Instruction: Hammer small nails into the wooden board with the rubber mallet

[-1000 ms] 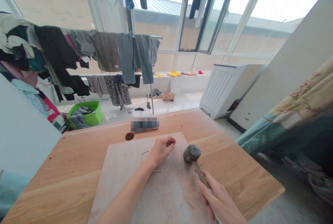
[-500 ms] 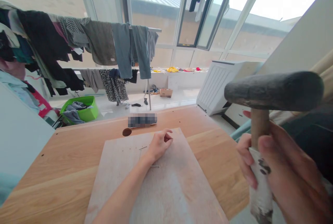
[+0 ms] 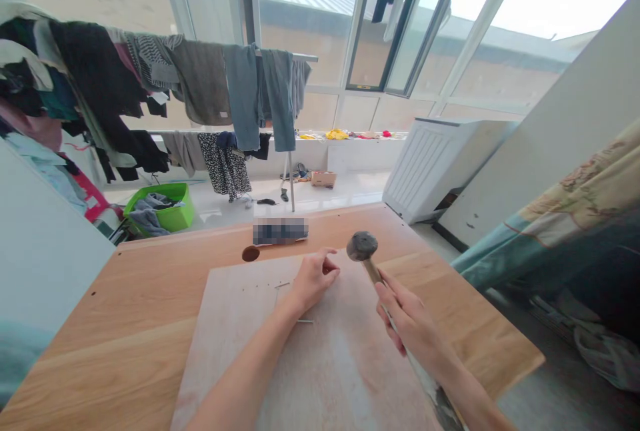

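Note:
My left hand (image 3: 316, 276) rests near the far edge of a pale wooden board (image 3: 345, 364), thumb and fingers pinched together. Whatever sits between those fingertips is too small or hidden to make out. In my right hand (image 3: 407, 316) is a rubber mallet (image 3: 363, 245), gripped by its handle, part of which is wrapped in white. Its black head hangs over the board's far right corner, a short way right of my left fingers. A loose nail (image 3: 306, 321) lies by my left wrist, with another nail (image 3: 283, 285) farther back near several small holes.
The board lies on a wooden table (image 3: 125, 324). Beyond the board are a brown round hole or disc (image 3: 251, 253) and a blurred-out item (image 3: 280, 231). Past the table stand a green basket (image 3: 180, 212), a laundry rack with clothes (image 3: 205, 84) and a white cabinet (image 3: 417, 164). A curtain (image 3: 500, 251) hangs at right.
My right hand has brought the mallet down and to the left, from raised close to the camera to over the board. My left hand stays in place on the board.

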Tool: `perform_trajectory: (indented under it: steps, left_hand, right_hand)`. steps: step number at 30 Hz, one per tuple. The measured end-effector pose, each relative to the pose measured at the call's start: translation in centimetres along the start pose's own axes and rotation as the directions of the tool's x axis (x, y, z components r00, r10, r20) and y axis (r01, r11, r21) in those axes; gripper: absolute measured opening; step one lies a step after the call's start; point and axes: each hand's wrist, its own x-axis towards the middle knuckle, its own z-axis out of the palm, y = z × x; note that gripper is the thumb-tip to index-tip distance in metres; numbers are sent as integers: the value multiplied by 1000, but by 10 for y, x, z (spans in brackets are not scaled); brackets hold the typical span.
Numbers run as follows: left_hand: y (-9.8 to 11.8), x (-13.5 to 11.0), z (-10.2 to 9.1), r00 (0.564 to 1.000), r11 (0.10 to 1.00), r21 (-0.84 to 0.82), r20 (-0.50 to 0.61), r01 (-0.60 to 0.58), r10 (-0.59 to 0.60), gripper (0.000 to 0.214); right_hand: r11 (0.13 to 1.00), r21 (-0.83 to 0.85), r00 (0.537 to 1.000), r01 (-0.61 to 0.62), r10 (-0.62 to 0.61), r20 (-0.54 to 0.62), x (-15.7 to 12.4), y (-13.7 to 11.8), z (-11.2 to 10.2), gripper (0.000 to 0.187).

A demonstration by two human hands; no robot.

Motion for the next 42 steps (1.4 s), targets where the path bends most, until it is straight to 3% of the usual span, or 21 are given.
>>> perform_trajectory:
  steps: [6,9,11,15,18,21,28,30,32,33,37,42]
  left_hand:
    - [6,2,-5,998,999,40,63,-2,0,47]
    - [19,1,-29,994,995,91,110,-32,22,46]
    - [31,-4,-54,985,970,235,170,-67,27,33]
    - [55,-24,-91,945,747,649,315,-145,-90,24]
    - [59,-38,-93,932,567,811,303,-143,-198,30]
    - [56,-46,-87,934,505,856,260,-106,-245,38]
    - [54,-35,-81,940,582,805,278,-115,-198,28]
    - [47,-26,-72,961,755,647,264,-109,-87,23]
    - [35,-16,-57,984,926,366,174,-90,27,19]
    - [28,-12,-50,992,967,242,115,-78,51,19]
    - [5,-6,-32,1000,994,103,3,-22,22,17]
    - [-1,-12,-36,1000,1000,29,10,-7,7,12]
  right_hand:
    - [990,142,994,21,-6,-105,-25,-24,-21,73]
    - [981,183,997,-69,76,-30,-37,-5,-8,72]
    - [974,164,988,-156,156,13,-44,16,5,73]
    - [976,92,980,-198,199,-1,-51,45,21,73]
    - [982,38,982,-187,187,15,-50,50,22,73]
    - [979,29,979,-201,199,52,-47,49,20,73]
    - [976,1,976,-216,216,31,-45,50,22,75]
    - [979,7,978,-205,205,38,-45,51,22,73]
    - [981,12,980,-196,195,45,-45,51,22,71]
    - [980,16,980,-196,195,46,-45,52,22,71]
    - [976,32,976,-217,215,46,-44,56,21,76]
    - [973,35,973,-228,227,37,-44,57,23,82]
